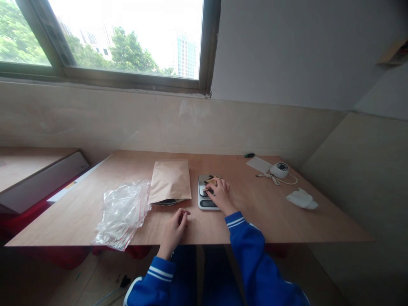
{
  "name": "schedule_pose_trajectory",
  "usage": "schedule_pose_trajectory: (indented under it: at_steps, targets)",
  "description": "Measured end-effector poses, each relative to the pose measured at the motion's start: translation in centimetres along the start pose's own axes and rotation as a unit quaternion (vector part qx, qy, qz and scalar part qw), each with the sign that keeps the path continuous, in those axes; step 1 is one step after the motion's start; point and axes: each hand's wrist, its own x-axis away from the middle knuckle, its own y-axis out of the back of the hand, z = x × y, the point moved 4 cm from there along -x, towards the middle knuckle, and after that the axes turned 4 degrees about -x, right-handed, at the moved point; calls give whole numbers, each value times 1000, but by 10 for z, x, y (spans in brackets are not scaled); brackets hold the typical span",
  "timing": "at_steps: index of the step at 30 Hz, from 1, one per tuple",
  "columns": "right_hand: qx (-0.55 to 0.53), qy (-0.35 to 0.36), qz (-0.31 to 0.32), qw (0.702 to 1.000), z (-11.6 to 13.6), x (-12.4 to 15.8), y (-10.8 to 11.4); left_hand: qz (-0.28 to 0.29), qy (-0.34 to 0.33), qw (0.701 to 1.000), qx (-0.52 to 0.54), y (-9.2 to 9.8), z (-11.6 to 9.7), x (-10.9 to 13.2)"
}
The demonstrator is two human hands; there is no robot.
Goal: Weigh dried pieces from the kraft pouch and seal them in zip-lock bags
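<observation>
Over a small white kitchen scale [202,199], my right hand [219,193] has thumb and fingertips closed on a small brownish dried piece [205,189]. More brown and dark dried pieces [210,179] lie on the scale's shiny plate, partly hidden by the hand; what they are is too small to tell. My left hand [176,225] rests near the table's front edge, its fingers curled in, and nothing shows in it. Just beyond it lies a brown kraft paper bag [171,180], its mouth towards me and slightly gaping with a dark inside.
Clear plastic zip bags [124,212] lie in a pile at the left, overhanging the front edge of the wooden table [261,225]. At the right are a white dome camera [279,170] with its cable, a crumpled white tissue [302,199], a white sheet [259,165] and a green-handled screwdriver [249,155].
</observation>
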Motion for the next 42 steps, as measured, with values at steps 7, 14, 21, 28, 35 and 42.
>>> schedule_pose_trajectory:
  at_steps: [7,14,21,28,35,42]
  targets:
    - [-24,-147,-145,978,-63,25,41,6,10,1000,-5,0,1,1]
    - [61,-237,-135,960,-139,79,38,-3,-1,1000,-17,0,-3,0]
    - [68,-199,-131,969,-132,83,29,-15,-16,998,-51,0,-6,1]
    - [65,-210,-126,967,-136,86,28,-16,-13,998,-63,-1,-6,2]
    - [39,-220,-137,965,-131,91,34,-34,16,998,-40,0,-3,-1]
    - [27,-223,-161,961,-135,96,35,-77,52,995,43,0,1,0]
